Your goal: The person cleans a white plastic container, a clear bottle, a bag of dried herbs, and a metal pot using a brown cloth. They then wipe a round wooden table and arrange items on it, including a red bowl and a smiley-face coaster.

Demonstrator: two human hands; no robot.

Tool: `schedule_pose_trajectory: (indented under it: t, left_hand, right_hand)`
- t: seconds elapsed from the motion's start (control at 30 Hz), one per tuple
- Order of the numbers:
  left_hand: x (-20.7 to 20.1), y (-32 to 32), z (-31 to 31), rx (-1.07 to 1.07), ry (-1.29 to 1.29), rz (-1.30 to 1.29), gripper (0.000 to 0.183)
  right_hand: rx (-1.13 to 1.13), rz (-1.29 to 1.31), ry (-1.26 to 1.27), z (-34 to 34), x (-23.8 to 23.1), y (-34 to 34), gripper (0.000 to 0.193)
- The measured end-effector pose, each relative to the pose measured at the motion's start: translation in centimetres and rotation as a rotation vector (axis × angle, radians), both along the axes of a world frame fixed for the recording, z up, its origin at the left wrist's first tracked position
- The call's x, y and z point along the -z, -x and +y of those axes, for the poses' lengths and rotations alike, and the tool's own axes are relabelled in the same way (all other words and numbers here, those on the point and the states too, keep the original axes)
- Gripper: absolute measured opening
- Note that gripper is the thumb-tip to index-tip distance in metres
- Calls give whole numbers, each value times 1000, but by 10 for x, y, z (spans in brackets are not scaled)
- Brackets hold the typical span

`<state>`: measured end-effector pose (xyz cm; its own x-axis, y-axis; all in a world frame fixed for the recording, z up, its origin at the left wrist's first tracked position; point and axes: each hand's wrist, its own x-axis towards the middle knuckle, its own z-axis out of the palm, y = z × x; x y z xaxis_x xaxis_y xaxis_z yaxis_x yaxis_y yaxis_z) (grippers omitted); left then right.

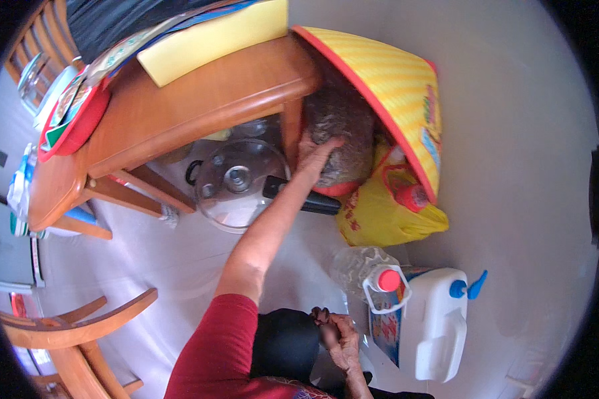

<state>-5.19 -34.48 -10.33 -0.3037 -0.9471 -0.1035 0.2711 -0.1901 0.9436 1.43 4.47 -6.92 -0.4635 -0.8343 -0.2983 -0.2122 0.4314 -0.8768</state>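
The left grip (316,154), thumb spread, touches a wrapped bundle (349,123), a glass lid (218,187) to its left. The right grip (343,342) curls, contents unclear.

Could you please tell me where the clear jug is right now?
In the head view, the clear jug stands right of centre, just below the yellow bag, beside the white jug and above the right hand.
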Motion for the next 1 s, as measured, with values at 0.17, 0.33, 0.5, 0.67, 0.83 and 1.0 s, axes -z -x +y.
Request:
schedule_pose_trajectory:
  t: [0.17,0.33,0.5,0.67,0.83,1.0]
  left_hand:
    - [8,-8,5,-130,228,-412,75]
    - [2,-28,50,-334,524,-696,72]
    - [-16,-101,135,221,284,-208,51]
    - [-44,-141,183,666,-204,66,62]
    - [-42,-150,144,31,63,-141,32]
    - [-10,-129,29,-251,979,-884,38]
  right_hand:
    - [-9,-9,32,-6,10,-1,28]
    - [48,-101,89,-17,15,7,24]
    - [343,-623,192,-55,-23,14,45]
    - [111,-418,255,-107,-15,7,72]
    - [-86,90,345,-126,-29,0,79]
    - [-141,289,295,-137,-9,2,54]
